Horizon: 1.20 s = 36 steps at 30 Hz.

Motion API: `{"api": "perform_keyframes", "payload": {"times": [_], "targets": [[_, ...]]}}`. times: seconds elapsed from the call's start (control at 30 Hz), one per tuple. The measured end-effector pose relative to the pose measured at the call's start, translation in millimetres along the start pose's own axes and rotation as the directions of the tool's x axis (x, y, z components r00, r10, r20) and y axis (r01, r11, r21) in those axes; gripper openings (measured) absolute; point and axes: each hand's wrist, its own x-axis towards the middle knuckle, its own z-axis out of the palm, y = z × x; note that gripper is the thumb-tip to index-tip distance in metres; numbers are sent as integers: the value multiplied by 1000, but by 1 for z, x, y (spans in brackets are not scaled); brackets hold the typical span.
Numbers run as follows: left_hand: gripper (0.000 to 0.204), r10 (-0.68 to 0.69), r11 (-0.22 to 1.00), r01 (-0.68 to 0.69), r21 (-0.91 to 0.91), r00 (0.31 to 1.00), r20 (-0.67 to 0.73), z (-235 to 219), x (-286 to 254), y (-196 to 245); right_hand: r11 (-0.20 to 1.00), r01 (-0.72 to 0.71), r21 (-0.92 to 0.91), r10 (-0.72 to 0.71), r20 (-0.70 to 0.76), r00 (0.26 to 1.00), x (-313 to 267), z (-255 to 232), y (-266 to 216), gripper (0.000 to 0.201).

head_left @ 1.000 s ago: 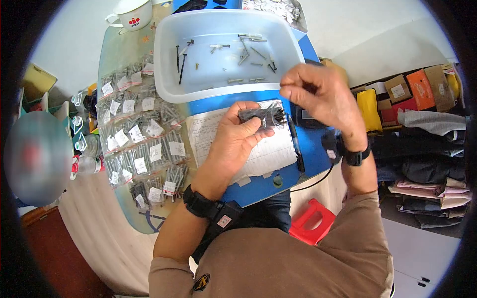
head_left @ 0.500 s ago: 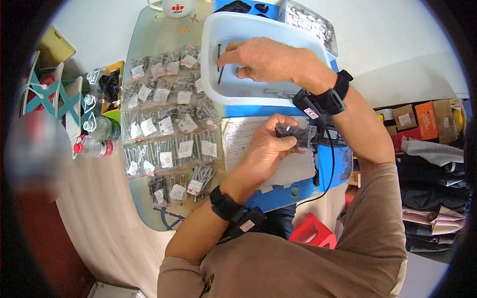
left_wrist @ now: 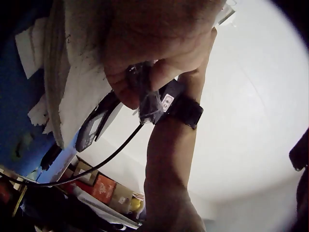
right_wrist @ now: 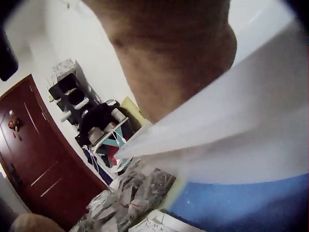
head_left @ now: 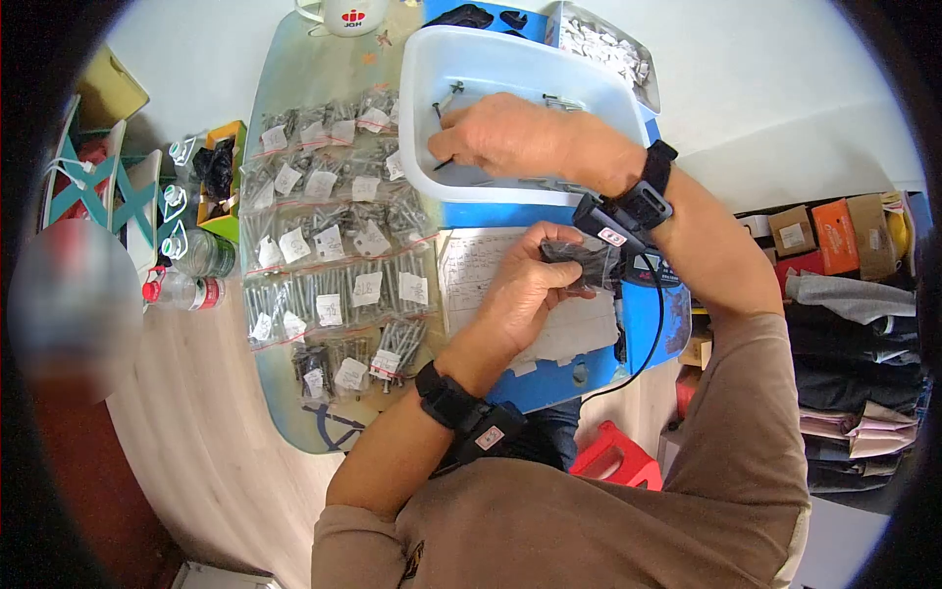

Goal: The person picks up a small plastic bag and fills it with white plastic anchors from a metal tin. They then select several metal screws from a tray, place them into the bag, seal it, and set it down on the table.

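My left hand (head_left: 525, 285) grips a small clear plastic bag of black screws (head_left: 579, 263) above the written sheets (head_left: 471, 265). In the left wrist view the clear bag (left_wrist: 149, 104) sticks out between thumb and fingers. My right hand (head_left: 500, 133) reaches down into the white plastic tub (head_left: 420, 182), fingers bent at its left side. Right at the fingertips is a long black screw (head_left: 444, 165), partly covered by the hand; I cannot tell whether they pinch it. Tub wall and wrist hide the right fingers in the right wrist view.
Rows of labelled bags of screws (head_left: 329, 245) cover the table left of the tub. A box of white pieces (head_left: 603, 49) and a mug (head_left: 353, 18) stand behind. A black cable (head_left: 655, 334) hangs from the right wrist camera. A red stool (head_left: 618, 456) is below.
The right hand went from above the left hand to the tub's left side, then lower among the black screws. The left hand keeps holding the bag. The view shifted.
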Motion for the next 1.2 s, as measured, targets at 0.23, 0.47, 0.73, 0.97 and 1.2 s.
{"api": "perform_keyframes", "payload": {"times": [0.23, 0.47, 0.73, 0.97, 1.2], "targets": [[30, 28, 1000, -28, 8, 999, 41, -5, 2, -1, 995, 13, -101, -16, -28, 999, -12, 7, -8, 21], [32, 9, 995, -8, -97, 1000, 4, -4, 2, 2, 986, -145, 78, 160, -241, 957, -60, -16, -15, 19], [30, 17, 998, -16, -63, 1000, 7, -5, 2, 2, 443, -80, 893, 813, -362, 457, -139, -15, -61, 16], [28, 14, 999, -12, -35, 998, 61, -7, 3, 4, 338, 120, 933, 876, -359, 322, -174, 19, -79, 27], [28, 0, 1000, 0, -8, 999, 33, -2, 0, 8, 270, 306, 913, 898, -354, 261, -183, 31, -86, 19]]}}
